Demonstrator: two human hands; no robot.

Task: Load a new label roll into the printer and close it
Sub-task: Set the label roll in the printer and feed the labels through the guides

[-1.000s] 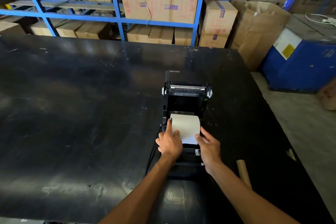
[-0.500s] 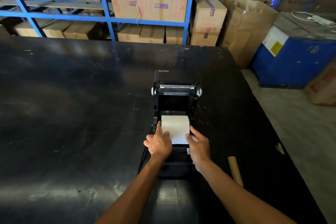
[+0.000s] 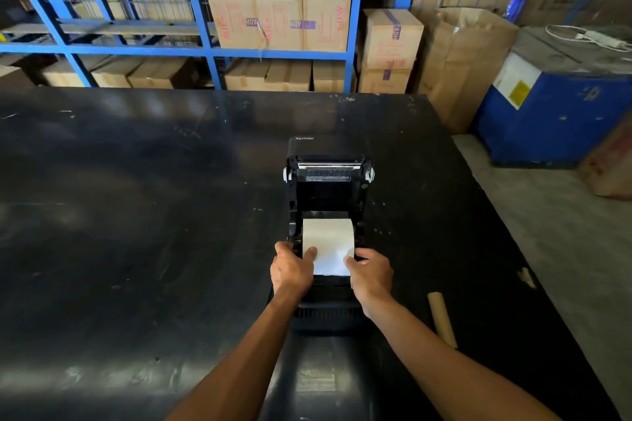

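**Kid:** What is on the left?

**Helper:** A big black table [image 3: 136, 215]. It runs all the way across. Behind it stands a blue rack [image 3: 191, 3] full of brown boxes.

**Kid:** And in the middle?

**Helper:** The black printer [image 3: 328, 188] sits on the table. Its lid [image 3: 328, 161] is tipped up and back, so it is open. The white label roll [image 3: 327, 234] is down inside it, and a flat bit of paper [image 3: 331, 263] comes off the roll toward the person.

**Kid:** What is the left hand [image 3: 290, 268] doing?

**Helper:** It rests on the left side of the printer. Its thumb [image 3: 309, 253] presses the left edge of the paper. The other fingers are curled, not wide.

**Kid:** And the right hand [image 3: 371, 272]?

**Helper:** It does the same on the right edge. The thumb lies on the paper. I cannot tell if the fingers go under it.

**Kid:** What is that brown stick on the right?

**Helper:** A bare cardboard tube [image 3: 441, 318], lying near the table edge, well apart from the printer.

**Kid:** How do you do this part well?

**Helper:** I think the paper should be pulled straight out, both sides even, flat with no wrinkles. It should stick out past the front. Then the lid can be pushed down, with fingers kept out of the way. The lid is not yet shut.
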